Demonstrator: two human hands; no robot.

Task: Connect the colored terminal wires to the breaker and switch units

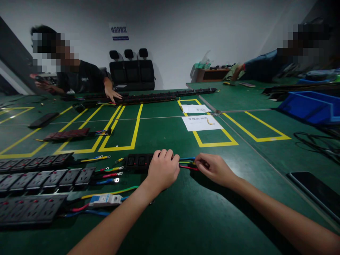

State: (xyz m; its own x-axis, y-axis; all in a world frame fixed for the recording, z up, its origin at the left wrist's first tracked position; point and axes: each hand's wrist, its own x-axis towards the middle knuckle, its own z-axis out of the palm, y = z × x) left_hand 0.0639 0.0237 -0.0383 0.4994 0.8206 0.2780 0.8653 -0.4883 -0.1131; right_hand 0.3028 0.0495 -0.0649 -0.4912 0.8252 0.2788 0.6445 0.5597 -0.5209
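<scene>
Head view: green table point(164, 219) marked with yellow tape point(136, 131); beyond, black seats point(132, 71) against pale wall point(170, 35). At near centre, gripping strip point(136, 161) with left hand point(163, 170), fingers curled over right end; pinching wires point(188, 163) just right with right hand point(212, 168), fingers narrow. Near left: socket rows point(44, 180). Well apart, right: phone point(315, 191); farther, blue bin point(308, 104).

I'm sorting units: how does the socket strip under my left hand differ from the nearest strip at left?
The held strip has framed outlets; the near strip has bare slots. The left hand covers part of the held strip; no hand touches the near strip. Both are dark, with coloured wires at their right ends.
</scene>
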